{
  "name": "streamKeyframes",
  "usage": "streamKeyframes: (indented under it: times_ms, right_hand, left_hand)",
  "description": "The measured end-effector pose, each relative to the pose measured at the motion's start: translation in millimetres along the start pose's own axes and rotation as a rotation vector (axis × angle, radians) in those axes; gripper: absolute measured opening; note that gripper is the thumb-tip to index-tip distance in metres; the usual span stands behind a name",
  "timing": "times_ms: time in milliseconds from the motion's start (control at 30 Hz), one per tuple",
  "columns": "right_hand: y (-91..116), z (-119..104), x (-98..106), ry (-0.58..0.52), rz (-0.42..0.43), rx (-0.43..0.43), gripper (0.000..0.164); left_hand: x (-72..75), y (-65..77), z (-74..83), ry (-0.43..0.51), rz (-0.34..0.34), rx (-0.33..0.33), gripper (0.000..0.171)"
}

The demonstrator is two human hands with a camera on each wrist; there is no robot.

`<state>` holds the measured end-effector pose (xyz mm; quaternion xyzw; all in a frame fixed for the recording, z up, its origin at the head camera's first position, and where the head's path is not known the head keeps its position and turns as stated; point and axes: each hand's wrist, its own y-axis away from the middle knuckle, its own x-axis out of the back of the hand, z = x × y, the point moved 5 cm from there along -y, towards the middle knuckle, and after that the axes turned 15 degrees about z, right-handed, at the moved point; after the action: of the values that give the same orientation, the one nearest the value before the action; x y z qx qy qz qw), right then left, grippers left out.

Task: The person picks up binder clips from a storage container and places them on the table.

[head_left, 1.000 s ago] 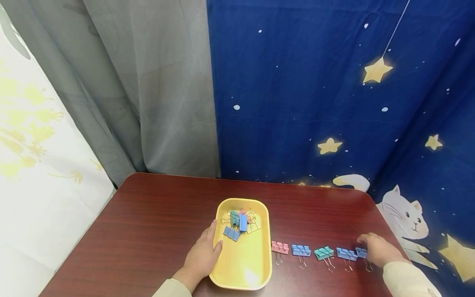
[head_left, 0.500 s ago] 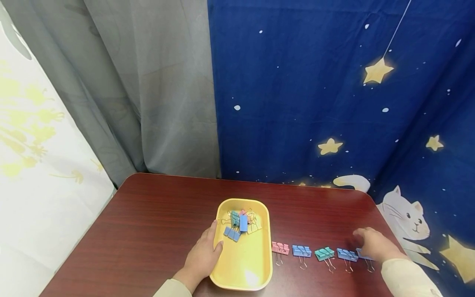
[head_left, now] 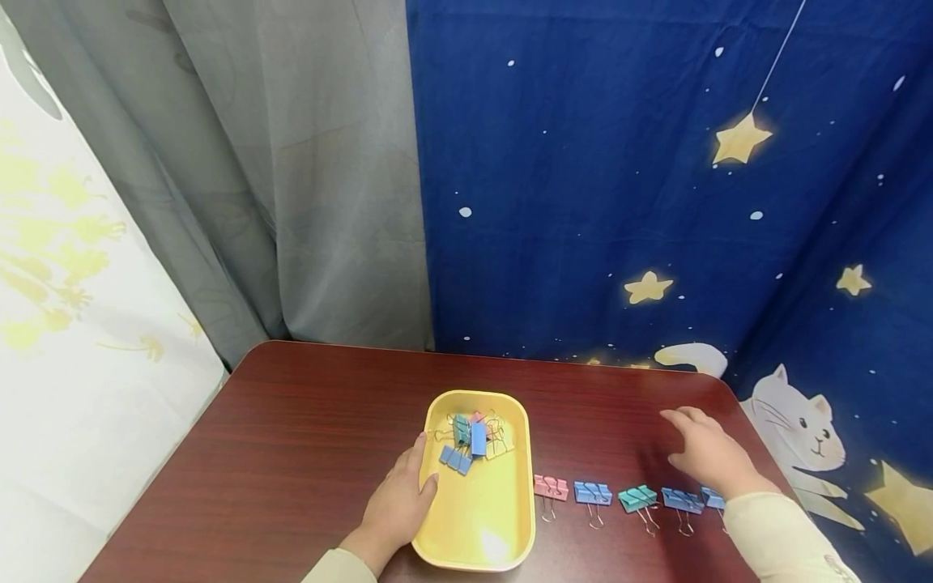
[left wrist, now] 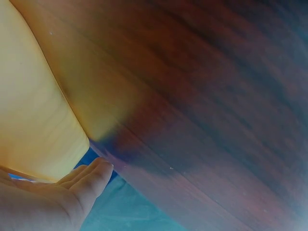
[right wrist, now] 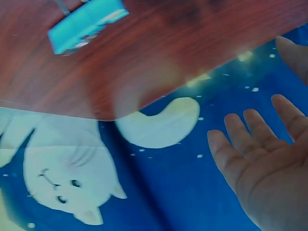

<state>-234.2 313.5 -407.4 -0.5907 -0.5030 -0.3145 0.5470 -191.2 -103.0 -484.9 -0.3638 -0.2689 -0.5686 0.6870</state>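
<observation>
The left hand (head_left: 392, 504) rests against the side of the yellow tray (head_left: 474, 518), its fingers (left wrist: 91, 180) nearly straight — binder clips (head_left: 478, 440) lie in the far part. The right hand (head_left: 713, 455) is over the worktop (head_left: 328, 429), fingers spread and holding nothing, near a row of five clips (head_left: 637, 498).

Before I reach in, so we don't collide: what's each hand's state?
Left hand: open, touching the yellow tray.
Right hand: open, holding nothing.
</observation>
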Motion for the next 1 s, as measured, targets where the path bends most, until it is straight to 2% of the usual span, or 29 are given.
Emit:
streamKeyframes:
  times_ms: [333,1000]
  right_hand:
    - [-9,-32,4,-0.039,0.095,0.103,0.07]
    - [-21,-88,-5,-0.07,0.122,0.205,0.074]
  left_hand:
    - [-0.9,0.2,-0.9,-0.003,0.006,-0.001,0.065]
    - [-0.8,-1.2,-1.0,-0.007,0.001,-0.008,0.066]
